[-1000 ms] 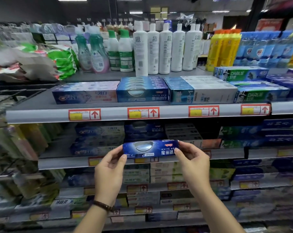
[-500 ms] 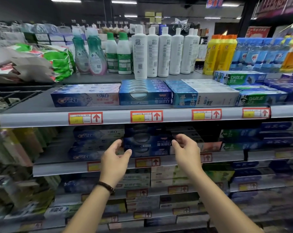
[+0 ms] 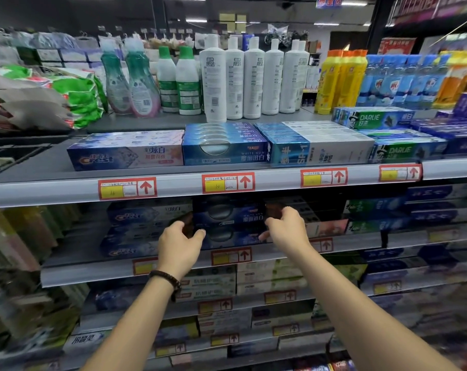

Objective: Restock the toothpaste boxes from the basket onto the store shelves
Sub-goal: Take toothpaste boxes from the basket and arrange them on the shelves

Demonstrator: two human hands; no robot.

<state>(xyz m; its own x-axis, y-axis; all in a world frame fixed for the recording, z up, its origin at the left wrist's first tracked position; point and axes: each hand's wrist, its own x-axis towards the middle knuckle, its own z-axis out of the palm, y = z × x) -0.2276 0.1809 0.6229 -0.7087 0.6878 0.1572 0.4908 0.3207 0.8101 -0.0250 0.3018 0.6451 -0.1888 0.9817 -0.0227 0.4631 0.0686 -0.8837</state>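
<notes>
A dark blue White Now toothpaste box (image 3: 229,216) lies on top of a like box (image 3: 227,238) on the second shelf (image 3: 361,243). My left hand (image 3: 180,243) holds the top box's left end, fingers curled behind it and thumb in front. My right hand (image 3: 287,228) grips the right end the same way. Both hands reach under the top shelf (image 3: 66,192), where the fingertips are in shadow. The basket is out of view.
Crest boxes (image 3: 146,218) sit left of the stack, and grey and green boxes to its right. The top shelf carries a row of White Now boxes (image 3: 224,145), Crest, Darlie, and bottles behind. Lower shelves hold more boxes.
One second ago I held the blue box in front of the second shelf. It now rests on the stack inside that shelf, and both hands have reached further in with it.
</notes>
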